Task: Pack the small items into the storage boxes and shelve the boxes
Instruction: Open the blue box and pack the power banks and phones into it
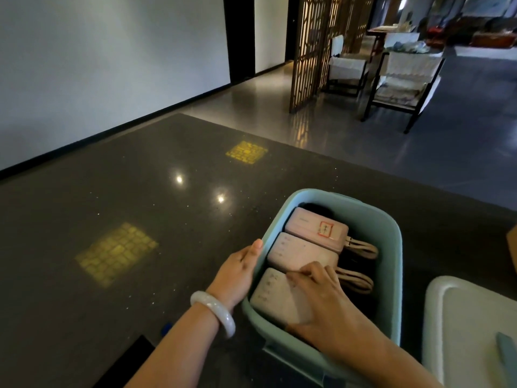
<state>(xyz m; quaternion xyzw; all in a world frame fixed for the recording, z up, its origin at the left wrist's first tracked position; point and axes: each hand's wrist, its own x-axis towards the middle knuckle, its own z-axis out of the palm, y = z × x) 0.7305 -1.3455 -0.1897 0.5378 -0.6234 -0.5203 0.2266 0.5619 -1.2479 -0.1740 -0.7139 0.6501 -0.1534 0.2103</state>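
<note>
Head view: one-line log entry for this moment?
stage: packing | box: teal, on dark counter, three pink packs in a row | left hand: grips box rim | right hand: on nearest pack | lid: beside box

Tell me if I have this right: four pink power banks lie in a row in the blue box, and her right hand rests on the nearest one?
Not quite: the head view shows three pink power banks in the blue box, not four. The right hand does rest on the nearest one.

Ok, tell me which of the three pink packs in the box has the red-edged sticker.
The farthest pack, at the box's far end. The middle pack and the nearest show no sticker.
</note>
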